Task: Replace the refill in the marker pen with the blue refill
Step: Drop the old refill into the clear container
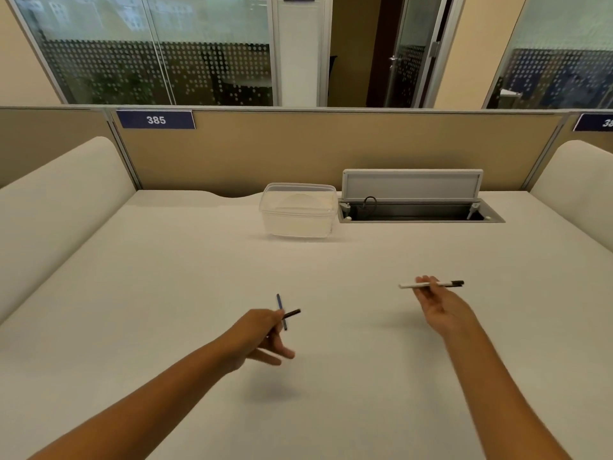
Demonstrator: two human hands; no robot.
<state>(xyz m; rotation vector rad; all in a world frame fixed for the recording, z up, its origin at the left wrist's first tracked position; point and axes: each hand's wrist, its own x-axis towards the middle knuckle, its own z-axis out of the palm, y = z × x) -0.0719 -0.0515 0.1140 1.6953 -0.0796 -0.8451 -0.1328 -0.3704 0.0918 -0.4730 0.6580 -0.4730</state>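
While both forearms reach out over the white desk [166,260], the left hand [262,333] pinches two thin sticks at once: the blue refill [280,307], pointing away, and a black refill [292,314], angled right; its lower fingers are spread loose. Behind, centre: a clear plastic tub [298,210], beside an open cable hatch [418,207]. To the right, the right hand [438,305] holds the white marker pen [418,285] level at its fingertips, black end pointing right.

I get one head-worn wide-angle view (no second camera to overlap), looking forward and down across the white desk [331,410], close over its near part, facing the divider panel [298,154] behind the desk.
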